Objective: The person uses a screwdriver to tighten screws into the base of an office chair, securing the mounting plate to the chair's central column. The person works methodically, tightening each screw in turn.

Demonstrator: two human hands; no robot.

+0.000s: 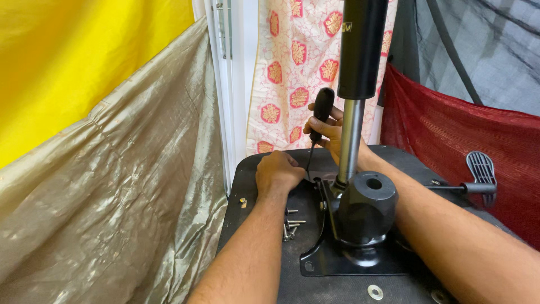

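1. Screwdriver (320, 118), black-handled, stands nearly upright over the far middle of the upturned black chair seat (264, 247), its thin shaft running down to the seat just behind the metal mounting plate (337, 262).
2. Right hand (329, 132) is wrapped around the lower part of the screwdriver handle, fingers closed tight on it, partly hidden behind the gas-lift column (351, 141).
3. Left hand (278, 171) rests curled on the seat beside the screwdriver tip; whether it pinches anything, I cannot tell.
4. Loose screws (292, 224) lie on the seat just left of the plate, near the left wrist.
5. A lever with a ribbed paddle (481, 174) juts toward the right edge.
6. A washer (375, 291) lies at the near edge.
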